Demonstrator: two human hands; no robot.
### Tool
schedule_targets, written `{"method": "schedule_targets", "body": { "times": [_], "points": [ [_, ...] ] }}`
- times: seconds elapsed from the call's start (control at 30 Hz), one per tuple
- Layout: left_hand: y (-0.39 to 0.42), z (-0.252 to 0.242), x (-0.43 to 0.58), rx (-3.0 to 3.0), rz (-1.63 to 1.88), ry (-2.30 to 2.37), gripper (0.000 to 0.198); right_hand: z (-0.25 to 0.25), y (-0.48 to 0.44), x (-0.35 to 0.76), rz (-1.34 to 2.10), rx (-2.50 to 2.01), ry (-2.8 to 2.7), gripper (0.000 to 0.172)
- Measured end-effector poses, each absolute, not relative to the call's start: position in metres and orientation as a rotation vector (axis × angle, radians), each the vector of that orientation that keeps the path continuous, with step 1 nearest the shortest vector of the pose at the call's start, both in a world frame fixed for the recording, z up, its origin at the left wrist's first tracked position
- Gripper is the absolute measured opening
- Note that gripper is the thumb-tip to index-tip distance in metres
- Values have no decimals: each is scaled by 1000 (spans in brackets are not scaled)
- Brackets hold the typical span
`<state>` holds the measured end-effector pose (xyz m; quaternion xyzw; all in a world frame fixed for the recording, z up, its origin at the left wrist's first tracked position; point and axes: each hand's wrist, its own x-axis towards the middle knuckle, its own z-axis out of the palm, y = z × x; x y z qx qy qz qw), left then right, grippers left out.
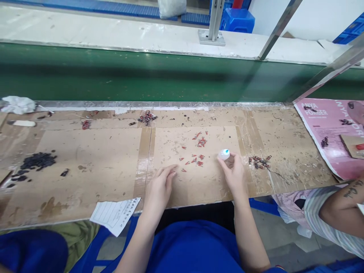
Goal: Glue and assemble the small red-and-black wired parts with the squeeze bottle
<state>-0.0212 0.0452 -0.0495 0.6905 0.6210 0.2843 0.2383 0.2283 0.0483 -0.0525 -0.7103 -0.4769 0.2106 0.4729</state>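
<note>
My right hand (235,172) grips a small white bottle-like container (223,154) with a blue mark on its top, held above the cardboard between thumb and fingers. My left hand (160,185) rests low over the cardboard, fingers loosely curved and the thumb a little apart, with nothing visible in it. Between the hands lie several small red pieces with dark or metallic ends (199,161), scattered about. A tighter cluster of the same red pieces (202,142) is just beyond them. Right of my right hand sits a pile of dark and red pieces (259,162).
Cardboard (108,151) covers the bench, joined with tape. Black pieces (38,161) are heaped at left, near a handwritten paper (115,214) at the front edge. Another mixed pile (147,117) lies farther back. A green belt (127,76) runs behind. A co-worker's arm (345,201) is at right.
</note>
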Motion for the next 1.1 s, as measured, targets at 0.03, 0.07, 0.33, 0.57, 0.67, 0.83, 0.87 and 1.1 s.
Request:
{"method": "schedule_targets", "body": {
  "times": [0.03, 0.07, 0.33, 0.57, 0.67, 0.83, 0.87, 1.1],
  "points": [
    [45, -50, -21, 1868, 842, 1601, 26, -51, 48, 226, 598, -1680, -1097, 38],
    [45, -50, -20, 1840, 890, 1507, 28, -49, 47, 224, 680, -1606, -1026, 37],
    [32, -68, -24, 1951, 964, 1652, 18, -35, 37, 193, 1098, -1162, -662, 35],
    [25, -75, -29, 2124, 1066, 1700, 17, -41, 35, 160, 1233, -1239, -567, 36],
    [25, -75, -28, 2116, 1083, 1709, 18, -40, 34, 153, 1133, -1335, -663, 31],
    [24, -70, -29, 2008, 1041, 1703, 13, -40, 31, 150, 1038, -1414, -787, 24],
    [24, -69, -30, 1987, 1044, 1711, 13, -41, 30, 150, 1036, -1427, -803, 24],
    [24, -68, -28, 1901, 1071, 1733, 14, -40, 25, 149, 1086, -1490, -968, 25]
  ]
}}
